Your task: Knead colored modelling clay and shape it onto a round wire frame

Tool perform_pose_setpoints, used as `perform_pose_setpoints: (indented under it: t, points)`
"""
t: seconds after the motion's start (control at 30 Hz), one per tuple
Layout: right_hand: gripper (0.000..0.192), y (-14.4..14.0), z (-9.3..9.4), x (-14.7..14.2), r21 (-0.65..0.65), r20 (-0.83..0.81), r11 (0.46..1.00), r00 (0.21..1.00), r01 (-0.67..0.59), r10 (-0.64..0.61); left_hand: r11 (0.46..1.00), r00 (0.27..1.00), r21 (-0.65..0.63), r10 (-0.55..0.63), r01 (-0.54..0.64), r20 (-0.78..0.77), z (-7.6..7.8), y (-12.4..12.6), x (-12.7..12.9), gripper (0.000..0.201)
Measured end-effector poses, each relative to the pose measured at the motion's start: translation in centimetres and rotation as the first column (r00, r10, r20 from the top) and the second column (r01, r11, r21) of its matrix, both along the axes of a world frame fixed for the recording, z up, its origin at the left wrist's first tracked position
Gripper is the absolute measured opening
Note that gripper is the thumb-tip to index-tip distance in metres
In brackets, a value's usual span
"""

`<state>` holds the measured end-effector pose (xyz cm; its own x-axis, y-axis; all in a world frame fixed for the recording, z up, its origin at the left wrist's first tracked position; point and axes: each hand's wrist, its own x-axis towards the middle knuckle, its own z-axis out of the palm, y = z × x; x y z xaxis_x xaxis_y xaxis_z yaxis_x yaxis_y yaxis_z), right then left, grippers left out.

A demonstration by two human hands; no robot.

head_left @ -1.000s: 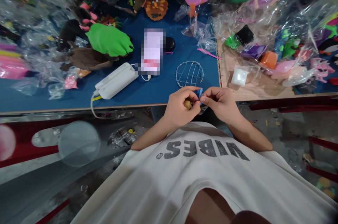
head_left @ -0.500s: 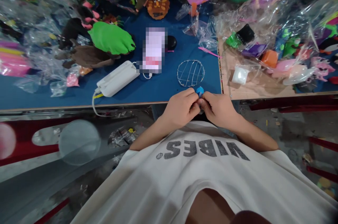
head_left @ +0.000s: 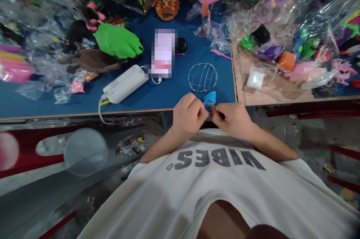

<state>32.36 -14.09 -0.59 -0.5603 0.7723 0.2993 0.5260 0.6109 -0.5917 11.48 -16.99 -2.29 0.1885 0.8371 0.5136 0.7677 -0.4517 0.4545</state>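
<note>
Fingertips of left hand (head_left: 188, 114) and right hand (head_left: 233, 117) pinched narrow on small blue clay piece (head_left: 209, 100); round wire mesh dome (head_left: 202, 77) just beyond.

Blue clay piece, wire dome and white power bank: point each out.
blue clay piece (head_left: 209, 99), head view, its exposed top.
wire dome (head_left: 202, 77), head view, centre of mesh.
white power bank (head_left: 125, 83), head view, top face.

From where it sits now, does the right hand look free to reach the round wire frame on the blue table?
Probably yes: the right hand is close to the wire frame, with only the blue clay piece it pinches lying between.
</note>
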Motion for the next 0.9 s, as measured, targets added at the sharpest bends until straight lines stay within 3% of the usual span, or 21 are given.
perform_pose_setpoints:
  t: [0.1, 0.27, 0.43, 0.67, 0.8, 0.9]
  points:
    - [0.034, 0.3, 0.0, 0.0, 0.043, 0.037, 0.998, 0.999, -0.037, 0.036, 0.999, 1.000, -0.030, -0.021, 0.021, -0.016, 0.4, 0.0, -0.1, 0.028]
    - [0.026, 0.9, -0.1, 0.2, 0.076, 0.114, 0.993, 0.990, -0.095, 0.086, 0.997, 0.994, -0.024, -0.076, 0.074, -0.072, 1.2, 0.2, -0.4, 0.007]
    - [0.022, 0.8, -0.4, 0.1, 0.282, 0.264, 0.957, 0.954, 0.061, -0.139, 0.989, 0.948, 0.066, -0.103, 0.129, -0.300, 1.2, 1.2, -0.5, 0.013]
    - [0.029, 1.6, 0.5, -0.2, 0.372, 0.461, 0.917, 0.886, -0.145, -0.047, 0.953, 0.867, 0.181, -0.130, 0.244, -0.481, 1.8, 2.5, -0.8, 0.023]
    - [0.028, 2.3, 1.6, 0.0, 0.412, 0.341, 0.882, 0.937, -0.227, 0.081, 0.924, 0.909, 0.241, -0.195, 0.296, -0.369, 2.0, 2.7, -1.2, 0.024]
    - [0.028, 2.2, 1.7, -0.4, 0.409, 0.121, 0.894, 0.982, -0.182, 0.145, 0.924, 0.971, 0.313, -0.175, 0.220, -0.165, 1.5, 2.5, -0.7, 0.025]
